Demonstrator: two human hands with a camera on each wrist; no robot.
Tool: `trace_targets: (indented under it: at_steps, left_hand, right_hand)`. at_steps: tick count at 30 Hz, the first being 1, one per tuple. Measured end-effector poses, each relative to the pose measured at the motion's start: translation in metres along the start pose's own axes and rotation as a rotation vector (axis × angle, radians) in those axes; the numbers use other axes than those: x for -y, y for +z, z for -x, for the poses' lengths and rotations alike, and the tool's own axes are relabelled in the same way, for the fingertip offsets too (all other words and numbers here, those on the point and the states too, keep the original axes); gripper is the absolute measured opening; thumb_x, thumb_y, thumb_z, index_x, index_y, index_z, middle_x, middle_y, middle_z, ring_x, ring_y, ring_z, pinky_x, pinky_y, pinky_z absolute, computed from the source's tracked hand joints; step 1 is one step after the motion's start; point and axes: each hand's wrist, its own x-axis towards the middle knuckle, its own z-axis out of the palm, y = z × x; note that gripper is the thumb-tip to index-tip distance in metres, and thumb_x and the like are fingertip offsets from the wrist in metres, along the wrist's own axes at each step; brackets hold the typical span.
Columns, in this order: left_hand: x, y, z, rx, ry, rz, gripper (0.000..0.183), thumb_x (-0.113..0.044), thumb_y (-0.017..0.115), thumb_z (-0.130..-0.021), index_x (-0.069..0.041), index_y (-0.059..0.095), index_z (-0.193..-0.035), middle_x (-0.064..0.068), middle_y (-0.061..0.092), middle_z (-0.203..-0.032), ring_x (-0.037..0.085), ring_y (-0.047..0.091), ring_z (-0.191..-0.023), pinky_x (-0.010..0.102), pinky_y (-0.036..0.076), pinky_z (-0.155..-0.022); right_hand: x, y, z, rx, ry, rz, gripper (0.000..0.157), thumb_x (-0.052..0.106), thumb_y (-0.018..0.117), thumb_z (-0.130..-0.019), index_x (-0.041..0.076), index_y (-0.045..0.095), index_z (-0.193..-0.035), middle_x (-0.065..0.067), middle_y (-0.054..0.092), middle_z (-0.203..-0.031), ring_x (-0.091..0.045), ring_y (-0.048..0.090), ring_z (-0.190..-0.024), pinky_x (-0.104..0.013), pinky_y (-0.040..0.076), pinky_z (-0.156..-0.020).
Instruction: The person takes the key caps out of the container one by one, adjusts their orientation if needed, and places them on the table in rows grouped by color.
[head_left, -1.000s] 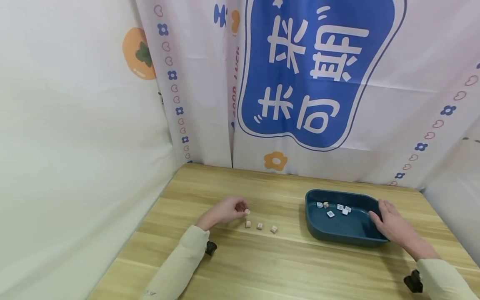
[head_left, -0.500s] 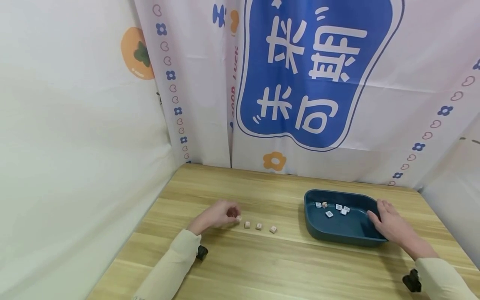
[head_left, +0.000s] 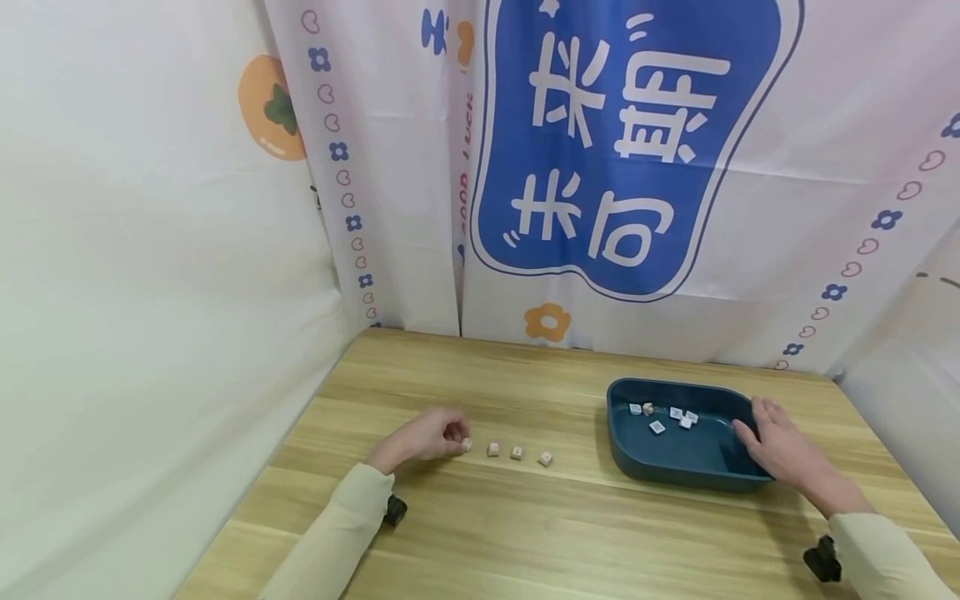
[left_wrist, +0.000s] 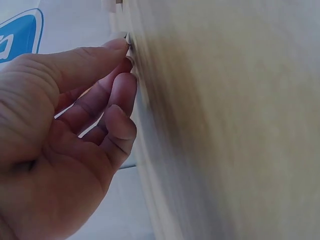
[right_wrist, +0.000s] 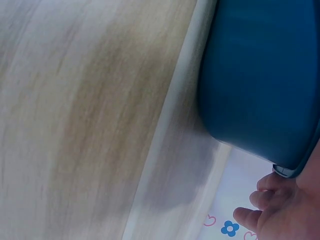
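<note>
My left hand [head_left: 431,435] pinches a small pale cube [head_left: 467,445] between thumb and fingertips, low over the table at the left end of a row. Beside it, three similar cubes [head_left: 517,452] lie spaced out, dark marks faintly visible on top. The left wrist view shows the thumb meeting the fingers, the cube there mostly hidden. At the right, my right hand [head_left: 783,450] holds the rim of a dark blue tray [head_left: 675,477], thumb over the inner side and fingers outside. Several small white cubes [head_left: 676,413] with dark marks lie in the tray, one [head_left: 648,409] browner.
The wooden table [head_left: 480,533] ends at a printed curtain [head_left: 502,304] behind and a white cloth wall [head_left: 150,333] on the left. A black wrist camera [head_left: 823,560] sits at the right sleeve, another camera [head_left: 395,510] at the left.
My left hand has moved left and nearer with the pinched cube, from behind the row to its left end. The right hand stays on the tray.
</note>
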Motion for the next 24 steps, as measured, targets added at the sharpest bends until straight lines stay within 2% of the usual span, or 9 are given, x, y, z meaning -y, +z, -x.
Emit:
trace_targets:
  at_steps: [10,14,18,24]
  left_hand:
    - [0.000,-0.002,0.002,0.036,-0.036,-0.002,0.014,-0.008,0.073,-0.085,-0.010,0.065,-0.097,-0.004,0.062,-0.082,0.009,0.056,-0.076,0.023,0.048,-0.066]
    - [-0.004,-0.005,0.001,0.054,-0.055,-0.013,0.018,-0.014,0.073,-0.087,-0.008,0.065,-0.102,-0.003,0.062,-0.081,0.009,0.057,-0.073,0.024,0.048,-0.063]
    - [-0.010,-0.010,-0.004,0.035,-0.074,-0.041,0.022,-0.024,0.070,-0.090,-0.009,0.065,-0.105,-0.005,0.063,-0.083,0.008,0.058,-0.074,0.026,0.050,-0.066]
    - [-0.021,-0.016,-0.013,-0.004,-0.071,-0.062,0.014,-0.028,0.063,-0.095,-0.015,0.066,-0.101,-0.007,0.064,-0.085,0.009,0.059,-0.076,0.028,0.050,-0.069]
  right_hand:
    - [0.000,0.001,0.000,-0.002,-0.003,-0.008,0.080,0.045,0.029,-0.106,-0.024,0.013,-0.144,-0.049,0.014,-0.146,-0.062,0.014,-0.137,-0.070,0.017,-0.110]
    - [0.000,0.000,-0.001,-0.002,-0.005,-0.007,0.080,0.044,0.030,-0.106,-0.024,0.012,-0.144,-0.050,0.014,-0.145,-0.062,0.014,-0.137,-0.070,0.018,-0.109]
    - [0.000,-0.001,-0.001,0.003,-0.004,-0.007,0.080,0.044,0.031,-0.106,-0.024,0.011,-0.144,-0.049,0.013,-0.146,-0.062,0.012,-0.138,-0.070,0.018,-0.109]
    - [0.001,-0.001,-0.001,0.004,-0.002,0.000,0.080,0.044,0.031,-0.106,-0.023,0.012,-0.144,-0.049,0.013,-0.146,-0.061,0.012,-0.138,-0.069,0.018,-0.109]
